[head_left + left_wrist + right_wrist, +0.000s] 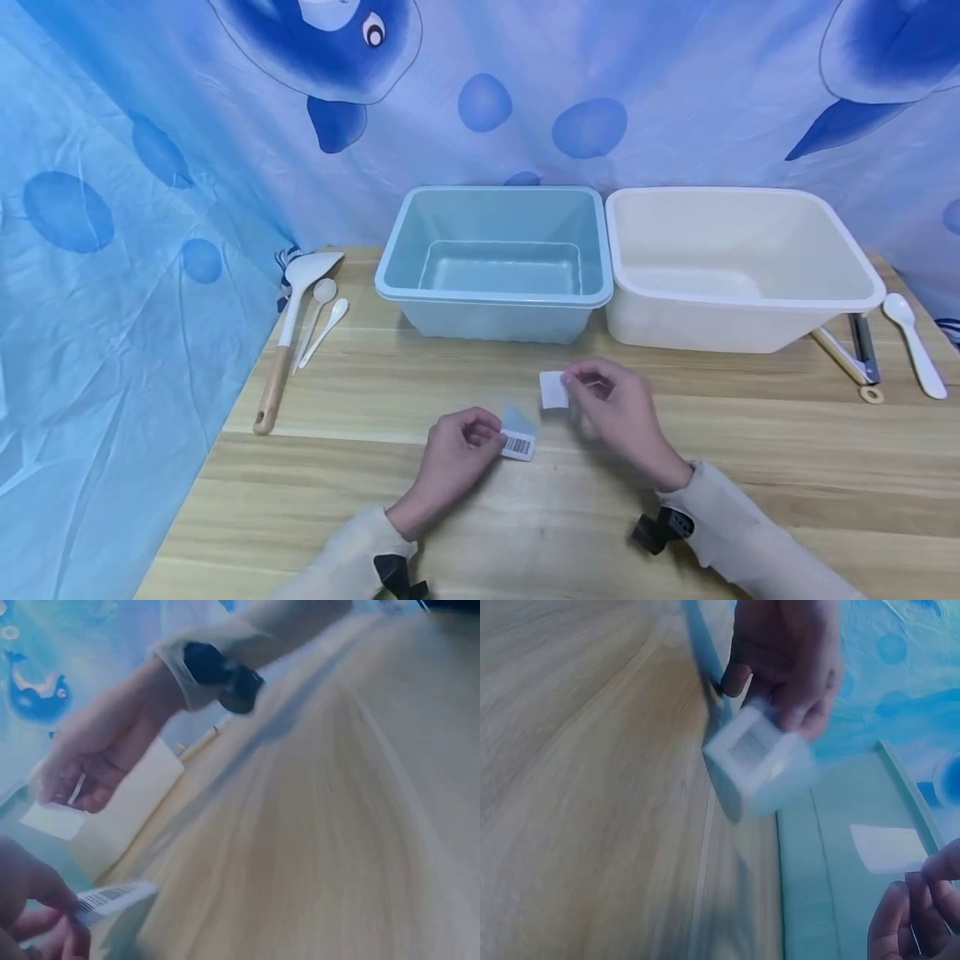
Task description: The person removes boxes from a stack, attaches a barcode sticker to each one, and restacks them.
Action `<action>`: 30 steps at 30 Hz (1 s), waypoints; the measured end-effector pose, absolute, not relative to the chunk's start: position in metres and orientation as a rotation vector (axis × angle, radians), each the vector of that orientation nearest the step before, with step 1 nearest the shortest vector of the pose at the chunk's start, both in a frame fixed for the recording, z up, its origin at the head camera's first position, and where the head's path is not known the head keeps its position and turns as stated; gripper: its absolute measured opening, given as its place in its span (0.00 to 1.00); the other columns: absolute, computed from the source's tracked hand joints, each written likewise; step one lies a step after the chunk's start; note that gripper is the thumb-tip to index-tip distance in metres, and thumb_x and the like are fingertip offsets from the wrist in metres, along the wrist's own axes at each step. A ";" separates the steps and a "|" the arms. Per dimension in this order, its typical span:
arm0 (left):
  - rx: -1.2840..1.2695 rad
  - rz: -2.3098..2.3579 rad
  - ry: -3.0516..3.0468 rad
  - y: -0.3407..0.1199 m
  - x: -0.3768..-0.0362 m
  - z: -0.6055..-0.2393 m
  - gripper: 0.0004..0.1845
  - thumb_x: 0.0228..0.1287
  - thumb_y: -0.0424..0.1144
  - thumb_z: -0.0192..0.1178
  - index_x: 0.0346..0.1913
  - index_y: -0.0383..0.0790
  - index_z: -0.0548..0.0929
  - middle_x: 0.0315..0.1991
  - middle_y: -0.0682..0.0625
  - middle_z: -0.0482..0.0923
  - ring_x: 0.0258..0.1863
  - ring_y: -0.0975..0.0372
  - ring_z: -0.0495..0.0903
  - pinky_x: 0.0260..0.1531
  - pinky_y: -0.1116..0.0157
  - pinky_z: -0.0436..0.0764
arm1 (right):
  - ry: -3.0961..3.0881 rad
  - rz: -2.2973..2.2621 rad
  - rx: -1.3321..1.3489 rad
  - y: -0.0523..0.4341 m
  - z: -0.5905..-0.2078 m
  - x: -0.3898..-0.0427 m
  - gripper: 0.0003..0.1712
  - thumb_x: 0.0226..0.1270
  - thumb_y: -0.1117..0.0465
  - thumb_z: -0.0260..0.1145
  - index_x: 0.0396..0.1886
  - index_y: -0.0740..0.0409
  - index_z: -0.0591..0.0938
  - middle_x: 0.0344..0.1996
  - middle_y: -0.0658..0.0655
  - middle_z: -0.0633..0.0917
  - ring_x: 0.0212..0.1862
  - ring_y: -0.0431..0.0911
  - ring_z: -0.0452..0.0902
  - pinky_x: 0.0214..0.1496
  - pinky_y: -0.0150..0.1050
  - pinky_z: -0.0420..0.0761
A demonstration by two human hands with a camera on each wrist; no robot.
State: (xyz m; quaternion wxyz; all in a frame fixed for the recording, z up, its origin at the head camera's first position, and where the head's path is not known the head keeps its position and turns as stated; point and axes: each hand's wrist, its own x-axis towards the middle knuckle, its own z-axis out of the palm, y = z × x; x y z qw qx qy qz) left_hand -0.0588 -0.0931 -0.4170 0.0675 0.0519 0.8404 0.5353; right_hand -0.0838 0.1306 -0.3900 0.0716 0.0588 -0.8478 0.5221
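Observation:
Above the table, my left hand (pixel 459 454) pinches a small white barcode label (pixel 517 447) by its left edge. A translucent bluish sheet (pixel 517 418) shows just above the label in the head view; in the right wrist view both are blurred. My right hand (pixel 621 414) holds a small white square of paper (pixel 552 390) between thumb and fingers, a short way up and to the right of the label. The label and the square are apart. In the left wrist view the barcode (pixel 101 899) sticks out past my left fingertips.
Behind the hands stand a light blue bin (pixel 495 321) and a white bin (pixel 697 325), side by side. A white spatula (pixel 285 333) with wooden handle and two small spoons (pixel 322 293) lie left. Tongs (pixel 866 350) and a white spoon (pixel 915 346) lie right.

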 end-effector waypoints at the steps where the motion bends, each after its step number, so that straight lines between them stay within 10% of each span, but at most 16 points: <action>1: 0.163 1.582 2.578 -0.093 -0.059 -0.418 0.05 0.54 0.29 0.66 0.34 0.35 0.84 0.30 0.47 0.85 0.29 0.63 0.82 0.33 0.71 0.81 | -2.544 1.561 0.193 0.130 -0.390 -0.083 0.05 0.62 0.67 0.67 0.38 0.61 0.85 0.35 0.57 0.88 0.37 0.46 0.82 0.38 0.32 0.83; 30: 0.107 1.910 2.371 -0.066 -0.075 -0.380 0.10 0.60 0.38 0.66 0.37 0.33 0.88 0.35 0.41 0.88 0.35 0.49 0.87 0.35 0.72 0.83 | -2.338 1.239 0.674 0.110 -0.397 -0.075 0.09 0.53 0.73 0.72 0.31 0.56 0.85 0.30 0.50 0.87 0.30 0.37 0.80 0.32 0.29 0.82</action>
